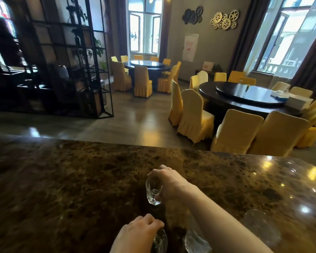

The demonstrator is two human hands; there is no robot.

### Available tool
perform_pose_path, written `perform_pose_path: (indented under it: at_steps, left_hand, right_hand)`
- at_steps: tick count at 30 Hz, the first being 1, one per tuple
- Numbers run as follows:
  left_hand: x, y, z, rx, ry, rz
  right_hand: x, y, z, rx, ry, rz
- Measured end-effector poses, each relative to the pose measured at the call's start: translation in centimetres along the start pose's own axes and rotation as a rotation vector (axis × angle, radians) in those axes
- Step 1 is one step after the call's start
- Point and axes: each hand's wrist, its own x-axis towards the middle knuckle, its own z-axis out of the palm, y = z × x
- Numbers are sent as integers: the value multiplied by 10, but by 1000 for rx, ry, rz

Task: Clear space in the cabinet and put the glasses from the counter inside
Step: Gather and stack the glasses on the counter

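Note:
I face a dark brown marble counter (62, 179). My right hand (169, 181) grips a small clear faceted glass (153, 192) by its rim, just above or on the counter. My left hand (137, 232) closes from above over a second clear glass (161, 241) at the bottom edge. A third glass (194, 238) stands partly under my right forearm. A larger rounded glass (261, 227) stands on the counter at the right. No cabinet is in view.
Beyond the counter's far edge lies a tiled dining room floor. Round dark tables (244, 95) with yellow-covered chairs (195, 117) fill the right and centre. A black metal shelf frame (71, 66) stands at the left.

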Motion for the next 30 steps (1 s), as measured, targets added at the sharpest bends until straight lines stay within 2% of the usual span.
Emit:
perform_pose_path:
  at_steps: [9, 20, 25, 30]
  left_hand:
    - [0, -3, 1, -41, 8, -29]
    - [-8, -1, 5, 21, 50, -51]
    - [-13, 2, 4, 19, 64, -37]
    - [-20, 13, -4, 10, 110, -17]
  right_hand:
    - [10, -7, 23, 3, 23, -29]
    - [-7, -15, 30, 48, 77, 14]
    - [-39, -13, 5, 44, 135, -9]
    - [-112, 36, -46, 37, 226, 11]
